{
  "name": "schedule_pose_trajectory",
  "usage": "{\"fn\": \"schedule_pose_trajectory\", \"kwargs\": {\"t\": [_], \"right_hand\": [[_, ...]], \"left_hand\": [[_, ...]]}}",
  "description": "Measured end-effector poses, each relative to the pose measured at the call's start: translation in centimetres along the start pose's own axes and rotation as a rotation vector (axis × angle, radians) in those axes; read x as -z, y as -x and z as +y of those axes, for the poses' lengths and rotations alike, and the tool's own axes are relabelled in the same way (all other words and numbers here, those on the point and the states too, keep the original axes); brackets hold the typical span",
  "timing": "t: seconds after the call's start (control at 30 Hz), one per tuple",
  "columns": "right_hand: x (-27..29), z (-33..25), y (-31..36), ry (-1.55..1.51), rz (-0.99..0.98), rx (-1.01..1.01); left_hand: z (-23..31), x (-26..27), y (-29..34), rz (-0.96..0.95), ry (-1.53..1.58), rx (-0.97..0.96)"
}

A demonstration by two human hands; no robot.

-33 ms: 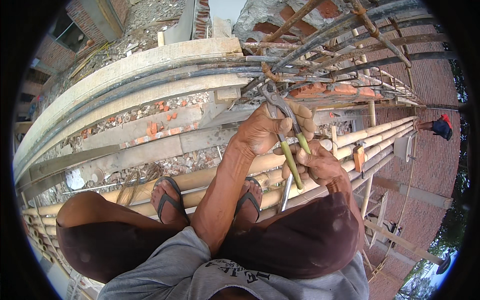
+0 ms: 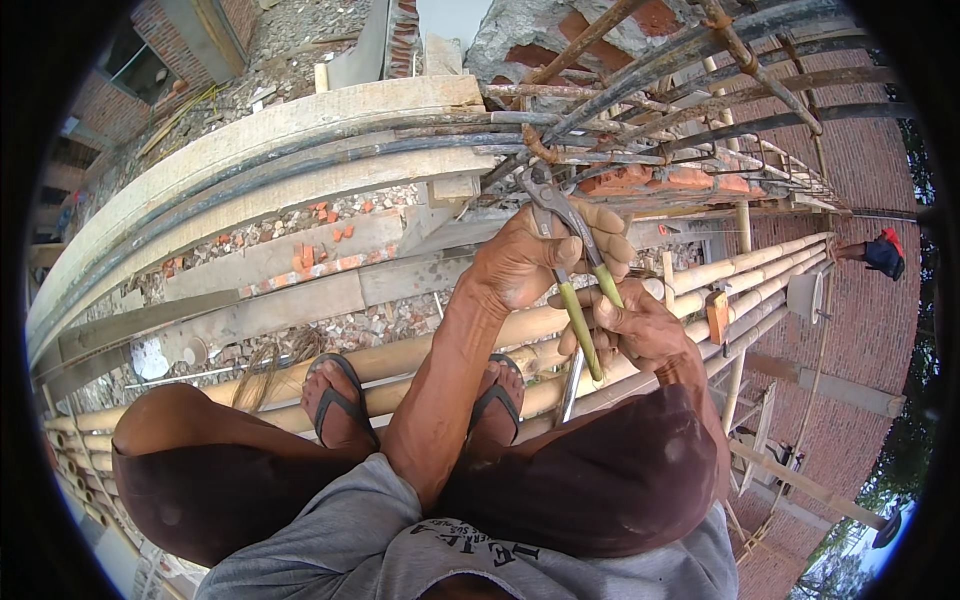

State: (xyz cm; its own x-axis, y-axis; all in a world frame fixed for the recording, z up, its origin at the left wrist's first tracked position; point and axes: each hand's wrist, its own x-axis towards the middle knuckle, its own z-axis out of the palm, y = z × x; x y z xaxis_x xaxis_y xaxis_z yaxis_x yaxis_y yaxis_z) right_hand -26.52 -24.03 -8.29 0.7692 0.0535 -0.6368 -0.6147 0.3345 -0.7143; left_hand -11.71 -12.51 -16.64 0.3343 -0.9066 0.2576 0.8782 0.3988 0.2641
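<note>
Left hand [image 2: 520,258] grips the pliers [image 2: 580,230] toward the far end, right hand [image 2: 642,328] pinches near the handles [image 2: 580,328]; keep skin clear of the hinge [image 2: 547,196] imo.

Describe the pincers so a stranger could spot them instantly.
Find the long bamboo poles crossing beneath the sandalled feet. Over them, near the picture's middle, the left hand and right hand meet at the pincers. Two yellow-green handles set this tool apart from the rusty bars beyond.
</note>
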Motion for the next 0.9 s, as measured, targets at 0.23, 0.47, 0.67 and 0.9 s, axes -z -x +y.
{"fn": "schedule_pose_trajectory", "kwargs": {"t": [0.23, 0.47, 0.67, 0.9], "right_hand": [[-1.5, -1.2, 0.7, 0.158, 0.157, -0.003], [-2.2, 3.0, -3.1, 0.454, 0.424, 0.166], [-1.7, 5.0, -5.2, 0.463, 0.455, 0.163], [-2.7, 4.5, -3.7, 1.032, 0.811, 0.395]], "left_hand": [[-0.5, -0.1, 0.2, 0.035, 0.153, -0.006], [-0.7, 0.0, -0.1, 0.3, 0.019, 0.043], [-0.7, 0.5, -0.1, 0.351, -0.111, -0.033], [-2.0, -1.2, -2.1, 0.544, -0.172, -0.139]]}}
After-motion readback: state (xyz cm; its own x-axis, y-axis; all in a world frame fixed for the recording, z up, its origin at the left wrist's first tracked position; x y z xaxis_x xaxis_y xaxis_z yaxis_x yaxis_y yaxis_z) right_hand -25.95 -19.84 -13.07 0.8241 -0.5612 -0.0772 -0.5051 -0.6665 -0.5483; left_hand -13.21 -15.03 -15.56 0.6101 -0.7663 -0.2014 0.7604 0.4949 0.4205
